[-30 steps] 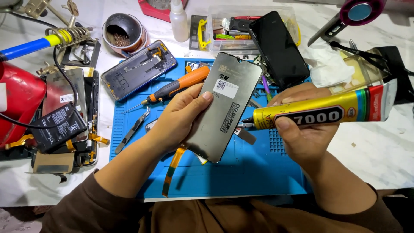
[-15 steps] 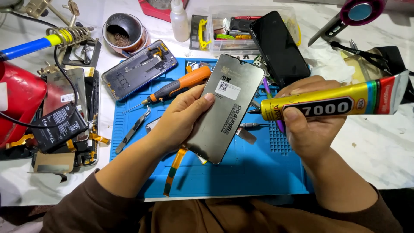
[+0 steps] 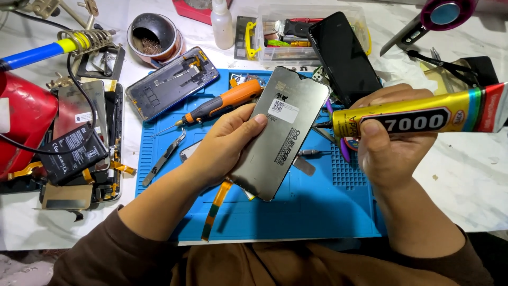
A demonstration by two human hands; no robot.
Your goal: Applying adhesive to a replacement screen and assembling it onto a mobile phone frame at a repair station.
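Note:
My left hand (image 3: 225, 145) holds a phone display panel (image 3: 283, 132) by its left edge, grey metal back facing me, tilted over the blue work mat (image 3: 296, 212). An orange flex cable (image 3: 214, 209) hangs from the panel's lower end. My right hand (image 3: 389, 140) grips a yellow glue tube (image 3: 423, 114), lying roughly level with its thin black nozzle pointing left at the panel's right edge.
On the mat lie an orange screwdriver (image 3: 225, 106), tweezers (image 3: 164, 159) and a phone frame (image 3: 172, 82). A black phone (image 3: 344, 55) leans at the back by a clear parts box (image 3: 280, 32). Left: a battery (image 3: 71, 153), opened phones and a red object (image 3: 24, 124).
My right hand has levelled the glue tube and brought its nozzle closer to the panel's right edge. The left hand and panel have stayed nearly still.

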